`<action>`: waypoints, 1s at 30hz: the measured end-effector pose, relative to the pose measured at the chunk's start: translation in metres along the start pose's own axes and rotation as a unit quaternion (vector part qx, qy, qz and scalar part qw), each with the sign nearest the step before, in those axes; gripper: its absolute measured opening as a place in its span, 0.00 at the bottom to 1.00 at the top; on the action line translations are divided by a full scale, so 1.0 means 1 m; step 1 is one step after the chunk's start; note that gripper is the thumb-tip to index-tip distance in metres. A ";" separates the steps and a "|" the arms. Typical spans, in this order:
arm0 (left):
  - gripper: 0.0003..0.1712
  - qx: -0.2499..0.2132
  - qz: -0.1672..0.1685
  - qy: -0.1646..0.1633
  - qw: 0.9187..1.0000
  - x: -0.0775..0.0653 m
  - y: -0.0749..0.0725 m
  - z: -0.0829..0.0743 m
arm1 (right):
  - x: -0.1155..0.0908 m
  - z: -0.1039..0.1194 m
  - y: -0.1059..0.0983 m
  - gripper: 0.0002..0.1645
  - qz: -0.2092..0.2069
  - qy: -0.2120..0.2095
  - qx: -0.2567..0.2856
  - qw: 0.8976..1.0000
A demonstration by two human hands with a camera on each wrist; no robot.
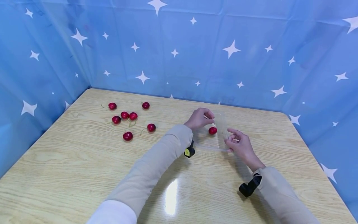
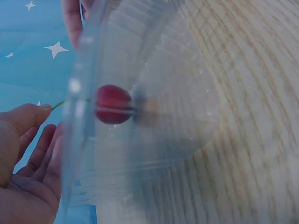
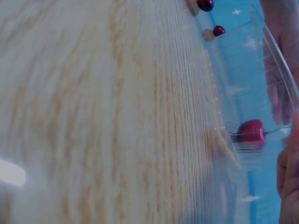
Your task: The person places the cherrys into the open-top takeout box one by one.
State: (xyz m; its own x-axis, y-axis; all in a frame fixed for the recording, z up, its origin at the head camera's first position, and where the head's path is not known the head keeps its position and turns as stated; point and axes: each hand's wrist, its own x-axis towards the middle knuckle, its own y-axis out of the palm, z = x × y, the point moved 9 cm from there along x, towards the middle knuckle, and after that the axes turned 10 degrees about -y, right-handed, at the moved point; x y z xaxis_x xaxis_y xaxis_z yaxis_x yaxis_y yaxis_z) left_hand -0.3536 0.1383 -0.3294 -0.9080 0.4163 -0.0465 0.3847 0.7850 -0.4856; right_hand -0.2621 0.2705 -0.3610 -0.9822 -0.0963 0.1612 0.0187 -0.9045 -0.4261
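My left hand [image 1: 199,118] pinches the thin green stem of a red cherry [image 1: 212,130] between thumb and fingertips. That cherry hangs within a clear plastic box [image 1: 208,148]; in the left wrist view, it [image 2: 113,104] shows through the transparent wall, its stem running over the rim to my fingers. Whether it touches the box floor, I cannot tell. At the box's right edge, my right hand [image 1: 242,147] has thumb and fingers bent round the rim. The right wrist view catches only part of this hand [image 3: 289,175], beside the box wall [image 3: 238,70].
Several loose cherries lie left of the box on the wooden table [image 1: 84,174], among them one cherry [image 1: 151,127] nearest to it and another cherry [image 1: 127,136] closer to the front. A blue star-patterned curtain [image 1: 195,62] stands behind the table's far edge.
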 end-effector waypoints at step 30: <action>0.12 -0.076 -0.027 0.031 0.996 -0.029 -0.048 0.023 | -0.001 0.001 0.002 0.31 -0.002 -0.012 0.019 1.000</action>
State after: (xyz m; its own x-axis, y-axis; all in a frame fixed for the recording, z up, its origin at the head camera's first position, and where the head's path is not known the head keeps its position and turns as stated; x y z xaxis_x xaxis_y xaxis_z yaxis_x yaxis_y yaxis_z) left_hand -0.3497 0.0787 -0.3247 -0.9182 0.3949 0.0328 0.3598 0.8656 -0.3481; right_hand -0.2613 0.2684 -0.3610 -0.9777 -0.1023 0.1835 0.0226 -0.9196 -0.3921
